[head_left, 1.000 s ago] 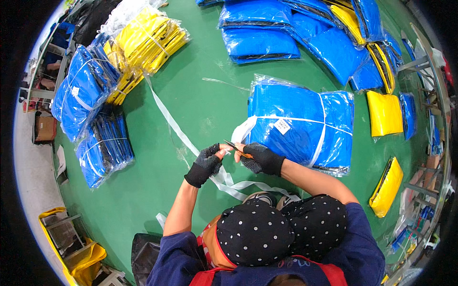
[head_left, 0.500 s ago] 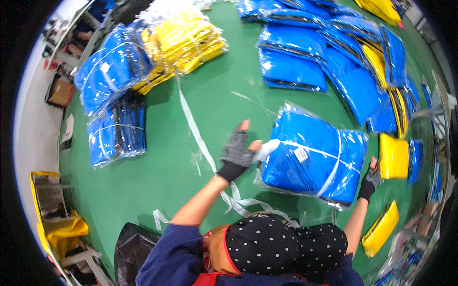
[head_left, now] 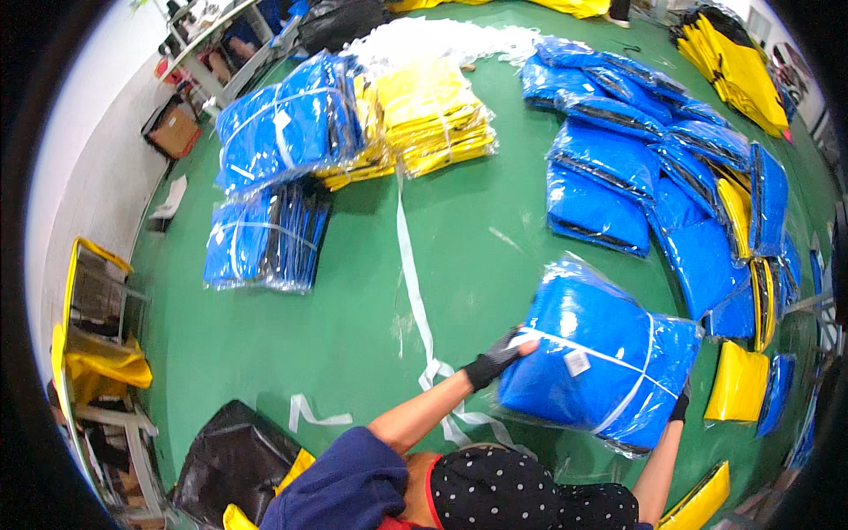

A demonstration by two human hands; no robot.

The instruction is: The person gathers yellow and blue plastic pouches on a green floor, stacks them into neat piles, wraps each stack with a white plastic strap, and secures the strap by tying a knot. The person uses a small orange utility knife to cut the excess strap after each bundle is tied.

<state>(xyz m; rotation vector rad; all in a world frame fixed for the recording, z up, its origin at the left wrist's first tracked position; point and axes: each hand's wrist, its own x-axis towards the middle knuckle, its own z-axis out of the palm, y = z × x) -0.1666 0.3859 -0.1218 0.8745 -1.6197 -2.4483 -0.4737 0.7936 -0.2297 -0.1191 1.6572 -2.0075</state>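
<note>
A large bundle of blue folded packs [head_left: 583, 389] in clear plastic, tied crosswise with white strap and bearing a small white label, is between my two hands, slightly tilted. My left hand [head_left: 502, 360], in a grey-and-black fingerless glove, grips its left edge where the strap wraps round, thumb on top. At the bundle's right edge is my right hand [head_left: 681, 406], holding that side, its fingers mostly hidden behind the plastic. Loose white strap [head_left: 411, 283] runs along the green floor to the left of the bundle.
Tied blue bundles [head_left: 265, 238] and a yellow bundle [head_left: 433, 115] stand far left. A long heap of blue packs [head_left: 601, 208] curves along the right, with a yellow pack [head_left: 737, 382] nearby. A black bag [head_left: 234, 459] lies near left, beside a metal-framed rack [head_left: 75, 353].
My left hand has gone from open beside the bundle to gripping its left edge. My right hand has closed in on the right edge. The whole view has shifted.
</note>
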